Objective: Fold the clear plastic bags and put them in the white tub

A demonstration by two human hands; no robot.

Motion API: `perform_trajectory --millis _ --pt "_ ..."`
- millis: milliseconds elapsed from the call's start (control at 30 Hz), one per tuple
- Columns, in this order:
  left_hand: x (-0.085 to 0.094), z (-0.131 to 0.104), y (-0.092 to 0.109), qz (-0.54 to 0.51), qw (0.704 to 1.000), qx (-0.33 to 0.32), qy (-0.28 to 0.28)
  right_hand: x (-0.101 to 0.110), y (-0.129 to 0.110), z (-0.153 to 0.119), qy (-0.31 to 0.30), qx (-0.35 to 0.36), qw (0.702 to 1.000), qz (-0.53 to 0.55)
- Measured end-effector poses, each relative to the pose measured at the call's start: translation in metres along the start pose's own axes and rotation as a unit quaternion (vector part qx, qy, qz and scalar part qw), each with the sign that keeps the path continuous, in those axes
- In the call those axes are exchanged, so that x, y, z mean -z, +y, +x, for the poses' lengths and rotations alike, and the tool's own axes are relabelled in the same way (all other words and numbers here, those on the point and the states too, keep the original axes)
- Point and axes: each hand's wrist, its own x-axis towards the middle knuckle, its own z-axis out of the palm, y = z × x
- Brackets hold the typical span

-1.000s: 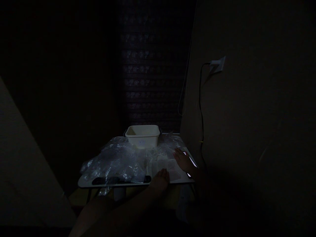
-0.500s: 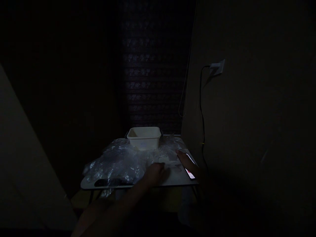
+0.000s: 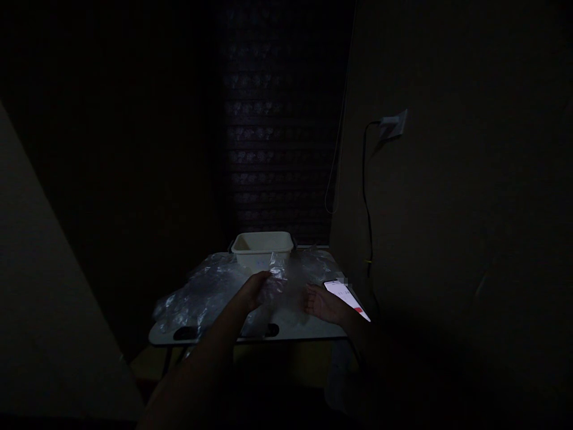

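In dim light, my left hand (image 3: 256, 288) is closed on a clear plastic bag (image 3: 277, 273), which it holds above the table in front of the basin. Across from it, my right hand (image 3: 321, 303) has its fingers loosely apart with the palm facing left, and I see nothing held in it. A lit phone (image 3: 344, 297) lies just beside that hand, at the table's right side. More crumpled clear plastic (image 3: 201, 283) spreads over the left part of the table. A white rectangular basin (image 3: 264, 258) stands at the back.
The small folding table (image 3: 308, 329) has a pale top with dark slots near its front edge. More plastic (image 3: 316, 263) lies at the back right. A black cord (image 3: 365, 191) hangs from a wall outlet (image 3: 394, 124) on the right. Dark blinds (image 3: 277, 143) are behind.
My left hand has risen and moved left, now with a plastic bag in it. My right hand has drawn left off the phone, which has turned and shows a different screen.
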Motion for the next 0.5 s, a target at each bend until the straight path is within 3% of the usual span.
perform_trajectory --millis 167,333,500 --pt "0.004 0.001 -0.004 0.007 0.999 0.000 -0.038 0.002 0.004 0.004 0.014 0.026 0.999 0.040" --pt "0.005 0.005 -0.015 0.130 0.991 -0.023 0.037 0.010 -0.001 0.006 0.041 0.050 0.998 0.003" --pt "0.002 0.007 -0.020 0.089 0.994 -0.054 0.012 0.011 0.000 0.002 0.022 0.053 0.998 -0.032"
